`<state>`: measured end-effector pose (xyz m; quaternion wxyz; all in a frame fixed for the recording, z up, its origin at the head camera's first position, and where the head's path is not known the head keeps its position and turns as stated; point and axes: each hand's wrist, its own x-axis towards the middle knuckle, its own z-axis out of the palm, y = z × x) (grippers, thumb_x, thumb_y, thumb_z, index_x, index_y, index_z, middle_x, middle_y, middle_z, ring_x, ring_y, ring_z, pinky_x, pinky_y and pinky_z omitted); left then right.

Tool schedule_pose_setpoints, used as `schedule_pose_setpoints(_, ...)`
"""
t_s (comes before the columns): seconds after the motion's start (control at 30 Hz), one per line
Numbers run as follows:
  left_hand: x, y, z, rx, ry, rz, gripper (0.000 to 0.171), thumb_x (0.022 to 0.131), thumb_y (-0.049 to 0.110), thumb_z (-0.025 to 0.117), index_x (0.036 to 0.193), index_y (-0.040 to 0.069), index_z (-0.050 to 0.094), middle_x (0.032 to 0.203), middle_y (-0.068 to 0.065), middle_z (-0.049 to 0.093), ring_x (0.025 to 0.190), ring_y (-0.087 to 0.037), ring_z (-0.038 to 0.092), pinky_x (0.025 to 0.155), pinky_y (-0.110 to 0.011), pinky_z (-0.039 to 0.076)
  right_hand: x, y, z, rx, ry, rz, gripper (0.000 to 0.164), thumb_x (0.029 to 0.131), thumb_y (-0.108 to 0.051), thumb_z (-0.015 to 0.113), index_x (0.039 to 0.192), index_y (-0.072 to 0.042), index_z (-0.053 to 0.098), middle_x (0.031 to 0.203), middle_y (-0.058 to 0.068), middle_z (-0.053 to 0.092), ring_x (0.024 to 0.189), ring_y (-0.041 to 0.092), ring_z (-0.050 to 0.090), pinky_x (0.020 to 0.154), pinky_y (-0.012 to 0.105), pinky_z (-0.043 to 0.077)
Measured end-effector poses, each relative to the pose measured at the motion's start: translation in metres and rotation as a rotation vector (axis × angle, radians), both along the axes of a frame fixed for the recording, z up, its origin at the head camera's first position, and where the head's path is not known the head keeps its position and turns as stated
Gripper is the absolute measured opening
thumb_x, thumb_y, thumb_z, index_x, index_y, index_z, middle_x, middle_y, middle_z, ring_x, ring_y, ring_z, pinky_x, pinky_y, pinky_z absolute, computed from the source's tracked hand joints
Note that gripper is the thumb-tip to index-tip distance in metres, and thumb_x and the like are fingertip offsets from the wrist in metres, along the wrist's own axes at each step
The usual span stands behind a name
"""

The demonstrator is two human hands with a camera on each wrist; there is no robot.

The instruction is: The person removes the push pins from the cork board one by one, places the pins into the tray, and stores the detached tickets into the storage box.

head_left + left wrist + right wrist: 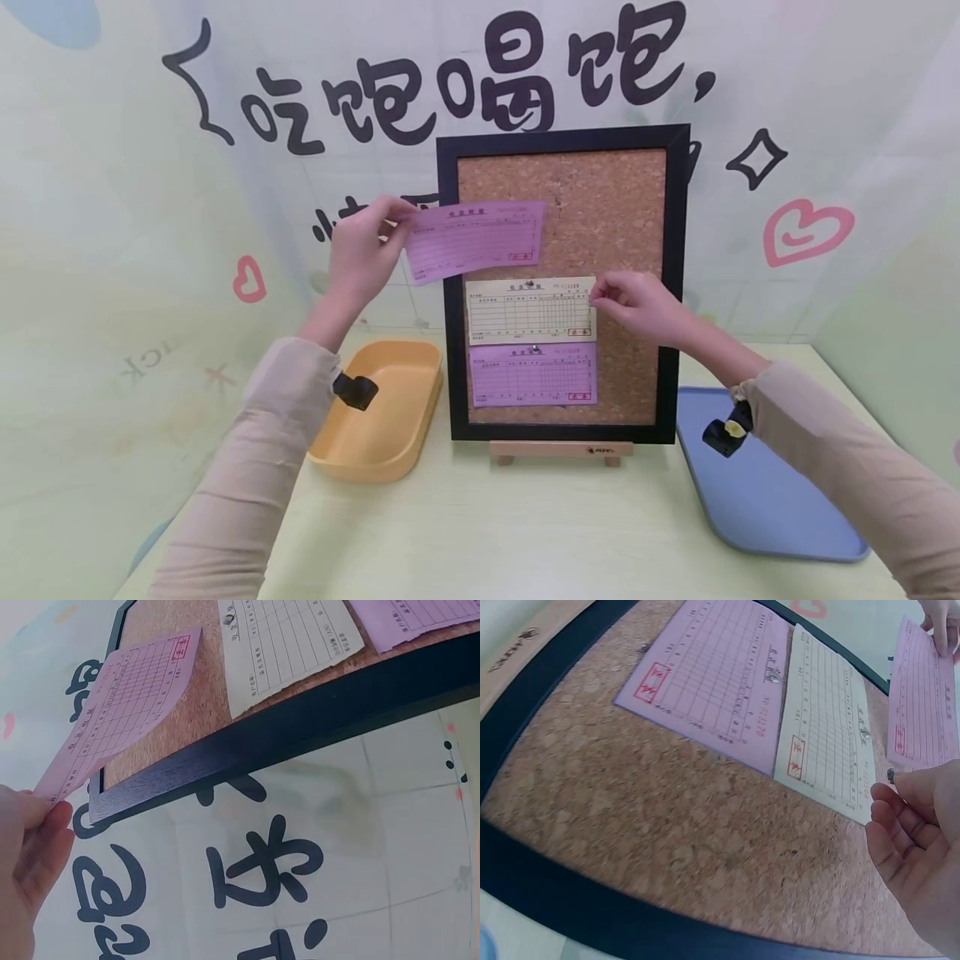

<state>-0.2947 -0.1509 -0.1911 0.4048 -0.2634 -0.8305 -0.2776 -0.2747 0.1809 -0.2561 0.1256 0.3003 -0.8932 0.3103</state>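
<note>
My left hand [366, 250] pinches a pink receipt slip [480, 240] by its left end. The slip hangs slightly curved, overlapping the upper left of a black-framed cork board [585, 187]. Below it, a pale yellow slip [498, 317] and another pink slip [525, 385] are pinned to the cork, one under the other. My right hand [637, 304] is at the yellow slip's upper right corner, fingers curled. In the right wrist view a small dark pushpin [891, 775] shows between its thumb and forefinger.
The board stands on a small wooden easel [555, 451] on the pale table [525, 533]. An orange-yellow tray [375, 417] lies to the left, a blue tray [772, 500] to the right under my forearm. A printed curtain [360, 50] hangs behind.
</note>
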Motion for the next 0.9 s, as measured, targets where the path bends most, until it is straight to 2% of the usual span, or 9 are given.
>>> schedule_pose_setpoints(0.1, 0.003, -0.006, -0.003, 0.03, -0.005, -0.002, 0.012, 0.085, 0.0, 0.058, 0.096, -0.002, 0.063, 0.089, -0.014, 0.067, 0.073, -0.022, 0.064, 0.065, -0.027, 0.051, 0.003, 0.005, -0.004, -0.001, 0.008, -0.006, 0.007, 0.088, -0.006, 0.056, 0.088, -0.001, 0.06, 0.082, 0.01, 0.062, 0.072, 0.019, 0.05, 0.059, 0.027, 0.043)
schedule_pose_setpoints(0.33, 0.008, -0.017, -0.011, 0.107, -0.024, -0.005, 0.012, 0.084, -0.001, 0.06, 0.096, -0.003, 0.062, 0.089, -0.014, 0.067, 0.069, -0.02, 0.06, 0.061, -0.009, 0.041, 0.008, 0.013, -0.011, 0.02, 0.004, -0.021, 0.006, 0.088, -0.004, 0.057, 0.089, -0.001, 0.061, 0.081, 0.009, 0.063, 0.07, 0.018, 0.051, 0.059, 0.026, 0.045)
schedule_pose_setpoints(0.5, 0.014, -0.026, -0.017, 0.146, -0.029, -0.008, 0.012, 0.083, -0.001, 0.06, 0.095, -0.005, 0.062, 0.089, -0.016, 0.067, 0.067, -0.021, 0.061, 0.059, -0.006, 0.041, 0.012, 0.016, -0.018, 0.03, -0.006, -0.036, 0.005, 0.087, -0.004, 0.058, 0.09, -0.001, 0.061, 0.082, 0.009, 0.062, 0.071, 0.018, 0.05, 0.061, 0.027, 0.047)
schedule_pose_setpoints(0.67, 0.021, -0.037, -0.024, 0.177, -0.073, 0.033, 0.013, 0.084, 0.001, 0.06, 0.096, -0.004, 0.062, 0.091, -0.015, 0.067, 0.069, -0.021, 0.061, 0.06, -0.004, 0.042, 0.016, 0.02, -0.025, 0.021, -0.017, -0.053, 0.006, 0.087, -0.003, 0.058, 0.091, -0.002, 0.062, 0.084, 0.009, 0.063, 0.07, 0.019, 0.05, 0.062, 0.027, 0.048)
schedule_pose_setpoints(0.77, 0.024, -0.044, -0.03, 0.19, -0.104, 0.066, 0.014, 0.085, 0.003, 0.06, 0.098, -0.003, 0.063, 0.092, -0.014, 0.067, 0.07, -0.016, 0.06, 0.06, -0.005, 0.043, 0.017, 0.021, -0.031, 0.008, -0.016, -0.048, 0.006, 0.088, -0.003, 0.056, 0.091, -0.002, 0.061, 0.084, 0.009, 0.062, 0.071, 0.018, 0.05, 0.061, 0.025, 0.047)
schedule_pose_setpoints(0.9, 0.028, -0.057, -0.041, 0.198, -0.139, 0.098, 0.015, 0.085, 0.005, 0.06, 0.099, -0.002, 0.063, 0.092, -0.012, 0.067, 0.068, -0.003, 0.056, 0.06, -0.006, 0.044, 0.02, 0.022, -0.039, -0.019, -0.029, -0.037, 0.006, 0.088, -0.003, 0.056, 0.091, -0.001, 0.061, 0.084, 0.009, 0.062, 0.071, 0.018, 0.05, 0.061, 0.023, 0.047)
